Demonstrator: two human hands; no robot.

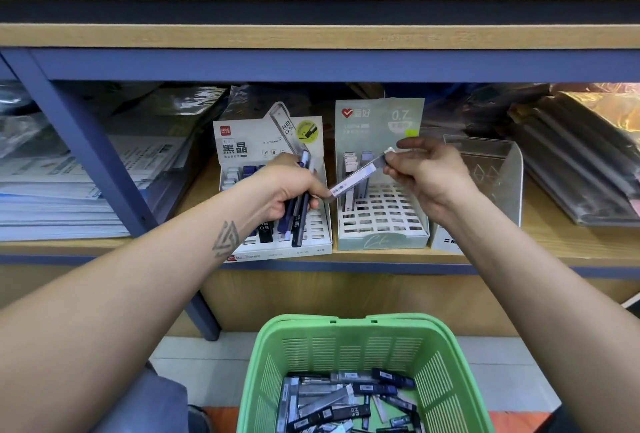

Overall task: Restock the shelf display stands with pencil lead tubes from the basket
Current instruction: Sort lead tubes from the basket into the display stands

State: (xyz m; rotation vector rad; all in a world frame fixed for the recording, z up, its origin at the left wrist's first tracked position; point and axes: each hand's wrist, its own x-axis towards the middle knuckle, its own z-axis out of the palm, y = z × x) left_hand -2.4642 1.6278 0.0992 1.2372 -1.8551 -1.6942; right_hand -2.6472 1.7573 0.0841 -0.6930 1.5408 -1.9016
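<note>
1. pencil lead tubes [346, 401] are lying piled in the green basket [446, 384] below the shelf [519, 252].
2. we are gripping a bundle of dark tubes [298, 214] in our left hand [287, 190], over the white display stand [318, 228].
3. we are pinching one clear tube [360, 173] at its upper end with our right hand [429, 176]; it is slanting down to the left hand's fingers.
4. it is hanging in front of the pale green stand [381, 238], where a few tubes are standing in the back slots.
</note>
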